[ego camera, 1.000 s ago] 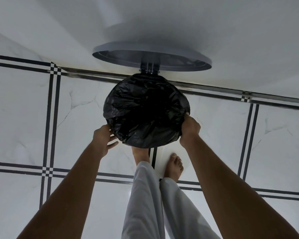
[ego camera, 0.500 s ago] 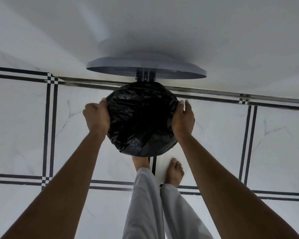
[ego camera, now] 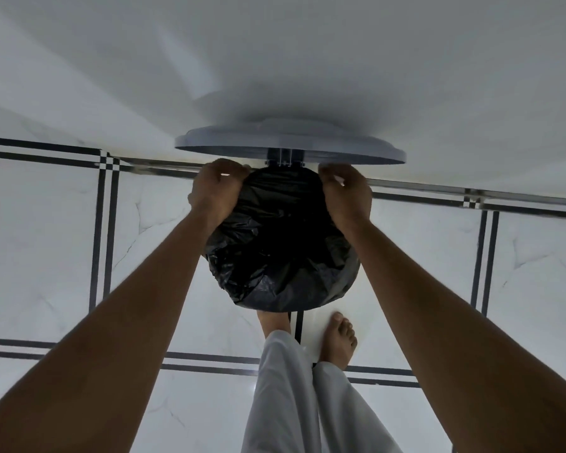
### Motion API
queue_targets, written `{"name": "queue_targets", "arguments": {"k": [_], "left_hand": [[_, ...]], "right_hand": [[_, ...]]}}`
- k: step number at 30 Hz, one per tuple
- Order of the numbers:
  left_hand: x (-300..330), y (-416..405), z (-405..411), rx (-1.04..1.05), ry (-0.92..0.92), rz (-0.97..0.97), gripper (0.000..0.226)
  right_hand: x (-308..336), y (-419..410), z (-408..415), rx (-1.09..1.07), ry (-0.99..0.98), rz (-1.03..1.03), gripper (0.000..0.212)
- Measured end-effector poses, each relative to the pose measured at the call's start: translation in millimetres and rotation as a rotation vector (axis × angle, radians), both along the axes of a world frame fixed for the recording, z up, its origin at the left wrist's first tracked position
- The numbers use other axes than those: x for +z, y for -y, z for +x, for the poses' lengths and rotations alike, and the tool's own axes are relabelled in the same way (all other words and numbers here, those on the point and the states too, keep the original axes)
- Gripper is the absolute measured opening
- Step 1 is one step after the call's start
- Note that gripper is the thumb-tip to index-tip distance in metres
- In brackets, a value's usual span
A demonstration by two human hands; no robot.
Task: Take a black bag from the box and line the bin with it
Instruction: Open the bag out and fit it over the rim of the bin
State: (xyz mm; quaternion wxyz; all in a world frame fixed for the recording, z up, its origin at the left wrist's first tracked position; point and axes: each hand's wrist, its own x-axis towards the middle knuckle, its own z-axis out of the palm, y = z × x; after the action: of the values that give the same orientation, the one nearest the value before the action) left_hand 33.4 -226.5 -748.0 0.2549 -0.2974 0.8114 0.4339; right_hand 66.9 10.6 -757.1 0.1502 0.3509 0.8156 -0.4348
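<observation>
both hands, left hand (ego camera: 217, 188) and right hand (ego camera: 346, 191), curled tight gripping black bag (ego camera: 280, 243) at bin's far rim, under open lid (ego camera: 290, 147).

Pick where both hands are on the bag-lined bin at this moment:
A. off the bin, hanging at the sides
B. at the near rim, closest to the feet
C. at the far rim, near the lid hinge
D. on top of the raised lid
C: the left hand and right hand grip the black bag at the far edge, just below the open lid and its hinge.
</observation>
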Motion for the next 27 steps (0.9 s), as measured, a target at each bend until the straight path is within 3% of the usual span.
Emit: {"name": "queue_targets", "arguments": {"k": [4,9,13,17,20,23,27], "left_hand": [[-4,-7,-12,0.008,0.092,0.081,0.023],[-22,-16,-35,-0.017,0.240,0.067,0.043],[-22,-26,-39,-0.166,0.131,-0.141,0.045],[2,-24,12,-0.070,-0.174,-0.351,0.033],[10,-24,71,-0.007,-0.178,-0.427,0.037],[2,-17,104,0.050,-0.062,-0.307,0.044],[-9,-5,92,0.136,-0.092,-0.134,0.049]], "right_hand": [[-9,1,-9,0.049,0.137,-0.036,0.047],[-19,3,-34,-0.085,0.265,-0.142,0.038],[-1,11,-42,0.045,0.221,0.024,0.033],[22,16,-1,0.006,0.037,0.213,0.032],[27,21,46,-0.054,-0.007,0.231,0.042],[15,20,81,-0.060,0.134,0.104,0.050],[2,10,82,-0.147,0.161,-0.102,0.059]]}}
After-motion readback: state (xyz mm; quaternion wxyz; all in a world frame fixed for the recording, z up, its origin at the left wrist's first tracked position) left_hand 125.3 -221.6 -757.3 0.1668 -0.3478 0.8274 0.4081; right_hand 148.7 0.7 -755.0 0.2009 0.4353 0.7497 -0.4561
